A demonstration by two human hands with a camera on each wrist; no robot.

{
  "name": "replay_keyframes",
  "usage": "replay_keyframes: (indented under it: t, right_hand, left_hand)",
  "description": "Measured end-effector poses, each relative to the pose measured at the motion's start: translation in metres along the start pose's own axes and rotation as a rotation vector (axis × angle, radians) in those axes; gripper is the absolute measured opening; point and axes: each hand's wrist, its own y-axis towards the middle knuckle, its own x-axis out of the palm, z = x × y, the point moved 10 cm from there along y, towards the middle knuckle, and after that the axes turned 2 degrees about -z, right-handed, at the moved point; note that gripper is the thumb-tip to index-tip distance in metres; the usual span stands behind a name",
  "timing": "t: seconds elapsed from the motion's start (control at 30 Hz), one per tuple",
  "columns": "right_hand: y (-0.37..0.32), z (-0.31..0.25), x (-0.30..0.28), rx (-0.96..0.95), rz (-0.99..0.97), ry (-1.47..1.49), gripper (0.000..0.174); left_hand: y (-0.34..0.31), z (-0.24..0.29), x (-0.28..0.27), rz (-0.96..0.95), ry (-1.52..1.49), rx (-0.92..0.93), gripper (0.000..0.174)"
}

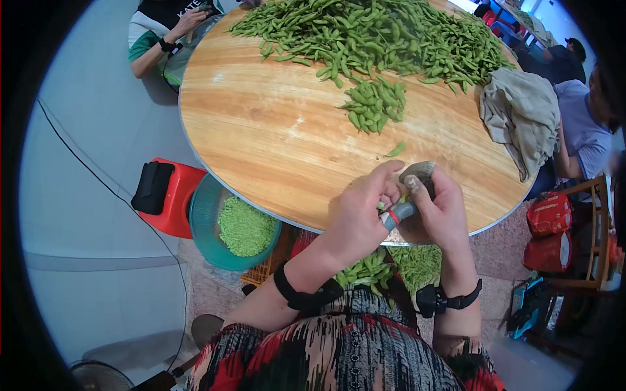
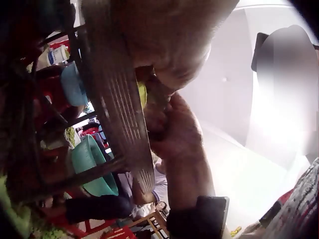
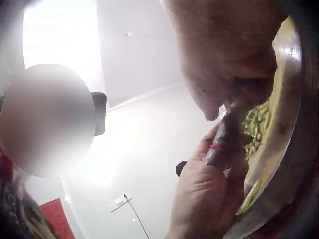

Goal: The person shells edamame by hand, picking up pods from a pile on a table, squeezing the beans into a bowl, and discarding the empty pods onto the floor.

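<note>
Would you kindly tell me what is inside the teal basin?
The teal basin holds a heap of shelled green beans; the wooden table hides its upper right rim.

White letters "KATE" stand on a dark shirt (image 1: 175, 8) beyond the tabletop (image 1: 261, 130). Other labels are too blurred to read.
</note>
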Motion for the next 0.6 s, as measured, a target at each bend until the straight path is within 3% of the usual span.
replay_keyframes:
  t: [0.07, 0.13, 0.2, 0.23, 0.3, 0.43, 0.5, 0.6]
  right_hand:
    - [0.0, 0.008, 0.014, 0.045, -0.187, 0.151, 0.011]
    - [-0.002, 0.013, 0.014, 0.078, -0.2, 0.171, 0.011]
    - [-0.006, 0.013, 0.014, 0.076, -0.168, 0.331, 0.012]
    - [-0.008, 0.012, 0.014, 0.076, -0.168, 0.331, 0.012]
    - [-0.014, 0.016, 0.024, 0.188, -0.207, 0.6, 0.013]
    - [-0.017, 0.018, 0.029, 0.24, -0.173, 0.688, 0.013]
    - [-0.019, 0.023, 0.031, 0.26, -0.119, 0.875, 0.011]
    - [-0.022, 0.031, 0.037, 0.3, -0.071, 1.01, 0.011]
  left_hand:
    - [0.0, 0.006, 0.001, -0.067, -0.025, 0.008, 0.055]
    - [0.0, 0.007, 0.003, -0.129, -0.05, 0.015, 0.057]
    - [-0.001, 0.0, 0.009, -0.208, -0.441, -0.046, 0.056]
    - [-0.002, 0.0, 0.008, -0.207, -0.441, -0.045, 0.056]
    - [-0.003, 0.001, 0.009, -0.242, -0.622, -0.063, 0.051]
    - [-0.006, 0.008, 0.006, -0.183, -0.297, 0.073, 0.043]
    - [-0.012, 0.036, 0.001, -0.113, -0.008, 0.392, 0.037]
    - [-0.013, 0.036, -0.002, -0.094, -0.014, 0.427, 0.034]
